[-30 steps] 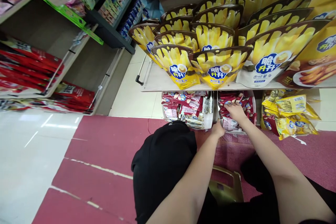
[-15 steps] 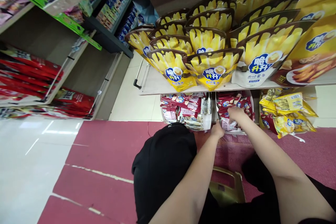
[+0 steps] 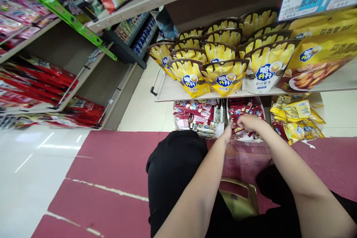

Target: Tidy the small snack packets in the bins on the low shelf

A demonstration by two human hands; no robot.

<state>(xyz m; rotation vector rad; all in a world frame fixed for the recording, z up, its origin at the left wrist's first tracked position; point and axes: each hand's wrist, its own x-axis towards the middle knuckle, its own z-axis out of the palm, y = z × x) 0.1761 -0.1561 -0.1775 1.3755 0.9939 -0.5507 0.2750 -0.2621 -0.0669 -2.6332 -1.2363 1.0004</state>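
Below the bottom shelf stands a white box [image 3: 263, 106] filled with small red snack packets [image 3: 251, 109]. My left hand [image 3: 228, 134] is at the box's front left corner, thumb up along the wall and fingers curled round the front. Over the packets, near the front of the same box, is my right hand [image 3: 247, 122], its fingers curled downward. Whatever those fingertips grip is hidden beneath the hand. To the left sits another box of red and pale packets [image 3: 198, 115]; to the right, one with yellow packets [image 3: 301, 115].
Yellow pouches [image 3: 224, 76] line the shelf [image 3: 192, 97] just above my hands. A price tag [image 3: 309, 2] hangs higher up. Between my legs is a gold-green stool [image 3: 242, 204] on red matting [image 3: 117, 160]. Red bags [image 3: 86, 108] fill shelves at left.
The view has shifted, showing more of the upper shelf. My right hand has moved slightly left and closer to my left hand, and the pale packet beneath it no longer shows.
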